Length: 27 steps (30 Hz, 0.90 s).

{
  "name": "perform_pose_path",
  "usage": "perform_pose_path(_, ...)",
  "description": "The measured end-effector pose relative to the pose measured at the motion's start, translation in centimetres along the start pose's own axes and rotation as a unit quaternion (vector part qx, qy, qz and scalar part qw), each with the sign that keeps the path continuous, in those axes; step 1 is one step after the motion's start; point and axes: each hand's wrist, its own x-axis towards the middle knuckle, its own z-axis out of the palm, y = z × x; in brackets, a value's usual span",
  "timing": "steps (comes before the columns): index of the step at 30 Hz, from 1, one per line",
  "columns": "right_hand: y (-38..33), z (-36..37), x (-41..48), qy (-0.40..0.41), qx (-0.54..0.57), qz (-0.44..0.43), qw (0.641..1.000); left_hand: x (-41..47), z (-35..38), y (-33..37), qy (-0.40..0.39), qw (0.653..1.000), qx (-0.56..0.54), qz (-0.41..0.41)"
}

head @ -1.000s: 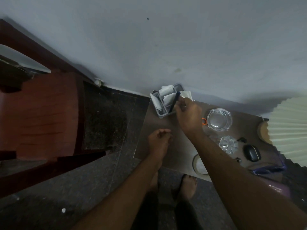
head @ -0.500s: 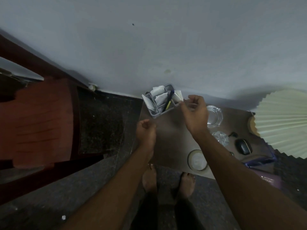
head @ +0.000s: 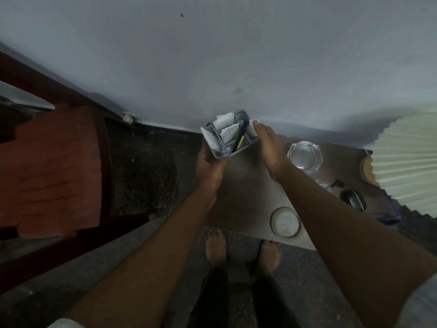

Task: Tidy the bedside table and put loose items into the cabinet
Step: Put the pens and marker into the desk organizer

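We are finding the grey organiser [head: 228, 138] sitting at the surface [head: 246, 190] corner by the wall. Left hand [head: 210, 168] is cupping its near end, fingers curled around it; right hand [head: 269, 147] is lying flat and open against its far side, gripping nothing. Its long axis is running between both hands.

grey organizer [head: 227, 147] at table's [head: 246, 185] back-left corner

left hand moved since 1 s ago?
Yes. The left hand has gone from the table's near-left edge up to the gray organizer at the back-left corner of the bedside table, now gripping its near-left corner.
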Motion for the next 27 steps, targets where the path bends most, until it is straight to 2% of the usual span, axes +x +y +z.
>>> perform_pose_path(12,0.3,0.6,-1.1,-0.003,0.009,-0.017,1.0,-0.2,-0.1,0.4,0.01,0.999,0.038,-0.021)
perform_pose_path(17,1.5,0.8,-3.2,0.027,0.039,-0.002,0.999,-0.4,-0.4,1.2,0.005,0.998,0.058,-0.024)
perform_pose_path(27,3.1,1.6,-5.2,0.024,0.092,-0.068,0.993,-0.1,-0.5,2.0,0.009,0.993,0.114,-0.036)
